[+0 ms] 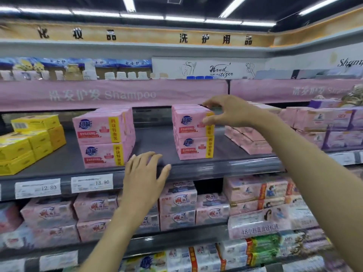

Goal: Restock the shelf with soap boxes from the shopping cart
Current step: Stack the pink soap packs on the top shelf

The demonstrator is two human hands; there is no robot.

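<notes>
Two stacks of pink soap boxes stand on the dark shelf (157, 142). The left stack (102, 136) is two boxes high. The right stack (191, 132) is also two high. My right hand (229, 111) reaches in from the right, and its thumb and fingers pinch the right end of that stack's top pink soap box (188, 119). My left hand (144, 173) hovers over the shelf's front edge with spread, straight fingers, just right of the left stack's lower box, holding nothing. The shopping cart is out of view.
Yellow boxes (29, 142) are piled at the shelf's left end, and paler pink packs (249, 140) lie to the right. A pink "Shampoo" banner (110, 94) hangs close above. Price tags (92, 182) line the shelf edge. Lower shelves (176, 209) are packed with soap packs.
</notes>
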